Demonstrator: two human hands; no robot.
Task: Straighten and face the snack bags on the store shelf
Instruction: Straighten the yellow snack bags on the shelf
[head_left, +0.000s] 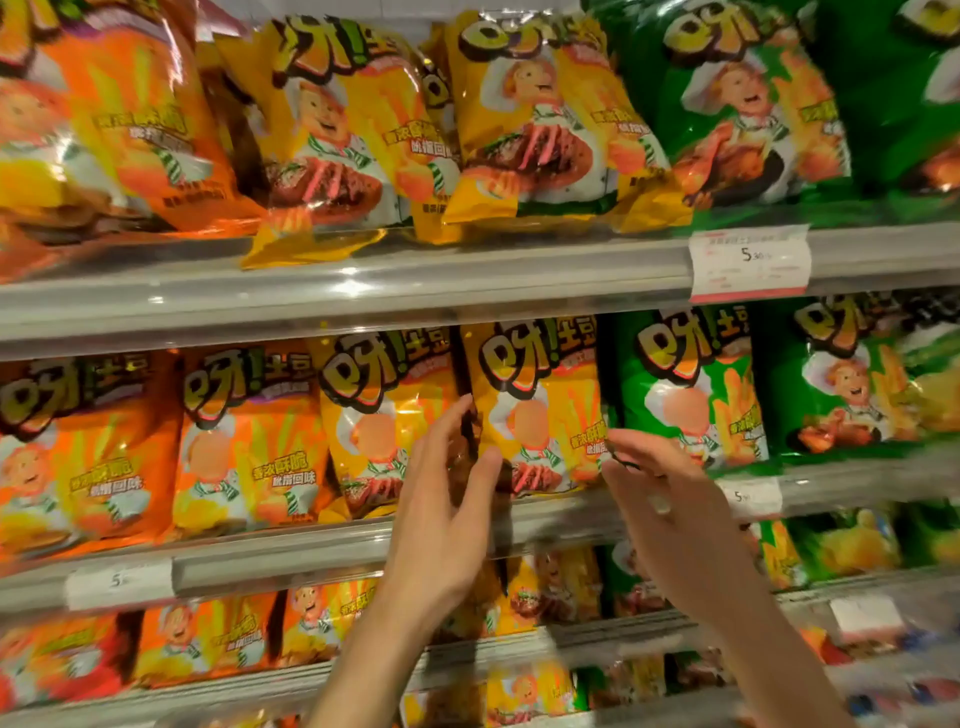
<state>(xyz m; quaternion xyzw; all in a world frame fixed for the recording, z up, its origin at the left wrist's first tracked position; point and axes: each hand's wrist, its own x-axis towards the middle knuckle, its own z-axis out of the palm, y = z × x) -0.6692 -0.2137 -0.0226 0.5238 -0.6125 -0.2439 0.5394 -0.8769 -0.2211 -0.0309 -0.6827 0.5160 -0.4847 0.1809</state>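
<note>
A yellow snack bag (540, 405) stands upright on the middle shelf (291, 551), between another yellow bag (384, 415) and a green bag (691, 384). My left hand (447, 509) is raised at the bag's left edge, fingers straight, fingertips touching or just short of that edge. My right hand (670, 509) is at the bag's right edge, fingers relaxed and slightly bent; blur hides whether they touch it. Neither hand grips anything.
Orange bags (244, 436) fill the middle shelf's left, green bags (852, 374) its right. On the upper shelf (363, 291) yellow bags (332, 130) lean and overhang the front rail. Price tags (748, 262) sit on the rails. Lower shelves hold more bags.
</note>
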